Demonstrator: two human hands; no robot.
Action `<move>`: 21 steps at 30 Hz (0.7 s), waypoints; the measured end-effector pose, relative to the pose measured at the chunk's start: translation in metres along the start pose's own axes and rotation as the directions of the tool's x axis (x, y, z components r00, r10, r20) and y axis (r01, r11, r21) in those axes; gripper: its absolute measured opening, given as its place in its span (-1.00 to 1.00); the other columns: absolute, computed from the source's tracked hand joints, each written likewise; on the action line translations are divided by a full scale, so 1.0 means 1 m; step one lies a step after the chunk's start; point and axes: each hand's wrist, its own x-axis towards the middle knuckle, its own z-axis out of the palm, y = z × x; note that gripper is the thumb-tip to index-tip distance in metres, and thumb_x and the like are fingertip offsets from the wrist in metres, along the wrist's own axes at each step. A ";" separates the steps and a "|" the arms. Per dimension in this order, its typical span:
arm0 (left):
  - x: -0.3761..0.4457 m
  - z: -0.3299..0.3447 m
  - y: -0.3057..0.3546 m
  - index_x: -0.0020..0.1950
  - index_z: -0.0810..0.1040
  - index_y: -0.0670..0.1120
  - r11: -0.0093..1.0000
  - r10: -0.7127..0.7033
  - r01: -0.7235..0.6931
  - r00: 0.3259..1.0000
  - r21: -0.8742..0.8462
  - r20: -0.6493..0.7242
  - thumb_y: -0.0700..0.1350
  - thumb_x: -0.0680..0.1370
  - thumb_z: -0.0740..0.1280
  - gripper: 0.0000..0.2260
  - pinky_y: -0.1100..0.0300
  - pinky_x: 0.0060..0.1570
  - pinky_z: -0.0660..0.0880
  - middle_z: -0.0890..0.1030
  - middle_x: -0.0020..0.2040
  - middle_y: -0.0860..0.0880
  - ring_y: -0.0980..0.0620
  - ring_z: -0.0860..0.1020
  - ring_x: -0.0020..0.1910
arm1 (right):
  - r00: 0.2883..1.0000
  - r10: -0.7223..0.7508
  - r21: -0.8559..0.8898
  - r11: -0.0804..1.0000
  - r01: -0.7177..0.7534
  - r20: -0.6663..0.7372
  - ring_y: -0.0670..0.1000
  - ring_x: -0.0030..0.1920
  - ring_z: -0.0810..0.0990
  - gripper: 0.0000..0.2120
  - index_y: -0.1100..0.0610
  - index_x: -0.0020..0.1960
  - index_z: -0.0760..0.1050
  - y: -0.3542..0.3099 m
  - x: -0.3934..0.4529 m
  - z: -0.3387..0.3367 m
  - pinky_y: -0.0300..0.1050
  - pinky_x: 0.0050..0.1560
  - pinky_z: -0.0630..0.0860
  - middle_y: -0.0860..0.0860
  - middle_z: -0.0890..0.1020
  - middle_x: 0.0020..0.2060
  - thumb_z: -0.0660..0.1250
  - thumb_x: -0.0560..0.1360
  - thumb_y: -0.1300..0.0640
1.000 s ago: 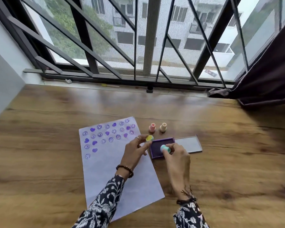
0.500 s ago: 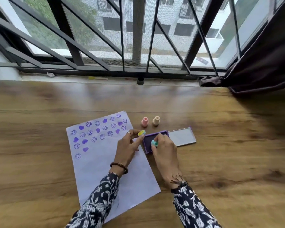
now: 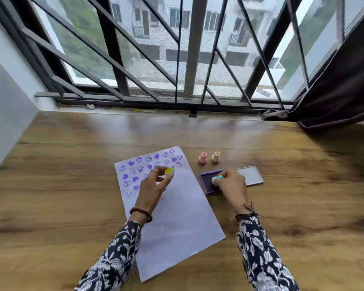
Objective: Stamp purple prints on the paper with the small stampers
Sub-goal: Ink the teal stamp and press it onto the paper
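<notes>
A white paper (image 3: 177,217) lies on the wooden table, its far end covered with purple hearts and smiley prints (image 3: 139,166). My left hand (image 3: 153,185) hovers over the printed area and grips a yellow-topped stamper (image 3: 169,171). To the right of the sheet sits a purple ink pad (image 3: 207,181) with its lid (image 3: 250,175) folded open. On the pad, my right hand (image 3: 232,185) presses a mint-green stamper (image 3: 217,179). Two more stampers, one pink (image 3: 202,158) and one peach (image 3: 215,157), stand upright just behind the pad.
The wooden table (image 3: 72,185) runs up to a window with black metal bars (image 3: 189,59). A dark curtain (image 3: 345,80) hangs at the right and touches the table's far corner. A white wall (image 3: 6,101) borders the left side.
My left hand has moved left from beside the ink pad to above the printed part of the paper, carrying the yellow stamper. My right hand stays at the pad with the mint stamper.
</notes>
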 end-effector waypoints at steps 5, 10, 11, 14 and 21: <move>-0.009 -0.071 -0.022 -0.04 0.47 0.04 0.991 0.015 0.017 0.970 0.131 -0.243 -0.11 0.47 0.35 -0.88 0.27 -0.17 0.46 0.67 -0.09 -0.03 -0.02 0.60 -0.10 | 0.997 0.077 0.401 0.913 -0.069 -0.005 0.05 -0.25 0.61 -0.83 0.21 -0.09 0.61 -0.027 -0.045 0.047 -0.06 -0.09 0.53 0.03 0.63 -0.33 0.43 0.34 0.19; -0.013 -0.097 -0.038 0.02 0.46 0.00 0.989 -0.027 0.054 0.983 0.140 -0.183 -0.10 0.49 0.32 -0.87 0.37 -0.15 0.45 0.66 0.03 -0.05 0.07 0.61 -0.02 | 0.995 -0.052 0.409 0.912 0.013 0.085 0.05 -0.15 0.66 -0.89 0.15 -0.11 0.62 -0.060 -0.080 0.110 0.02 0.04 0.58 0.04 0.67 -0.23 0.41 0.38 0.16; -0.013 -0.098 -0.040 0.03 0.46 -0.01 0.986 -0.024 0.049 0.987 0.157 -0.157 -0.09 0.50 0.32 -0.87 0.27 -0.12 0.47 0.66 0.04 -0.06 0.05 0.60 -0.01 | 0.994 -0.094 0.363 0.929 0.069 0.051 0.07 -0.09 0.64 -0.88 0.15 -0.09 0.60 -0.064 -0.082 0.119 -0.03 0.03 0.54 0.07 0.66 -0.17 0.40 0.39 0.15; -0.011 -0.099 -0.041 0.08 0.47 -0.04 0.976 -0.009 0.030 0.995 0.216 -0.097 -0.08 0.51 0.31 -0.84 0.02 0.01 0.52 0.64 0.06 -0.11 -0.02 0.59 0.02 | 0.970 -0.233 0.160 0.957 0.242 -0.070 0.06 -0.05 0.57 -0.85 0.17 -0.01 0.56 -0.074 -0.085 0.137 -0.28 -0.10 0.35 0.10 0.60 -0.07 0.35 0.46 0.14; -0.010 -0.102 -0.043 0.05 0.47 -0.10 0.973 0.013 0.014 0.993 0.230 -0.117 -0.08 0.51 0.31 -0.83 0.02 -0.05 0.49 0.66 0.00 -0.15 -0.10 0.60 -0.02 | 0.912 -0.396 -0.181 0.910 0.374 -0.106 0.12 -0.07 0.57 -0.83 0.21 0.09 0.46 -0.079 -0.090 0.158 -0.13 -0.13 0.47 0.14 0.50 0.02 0.21 0.54 0.18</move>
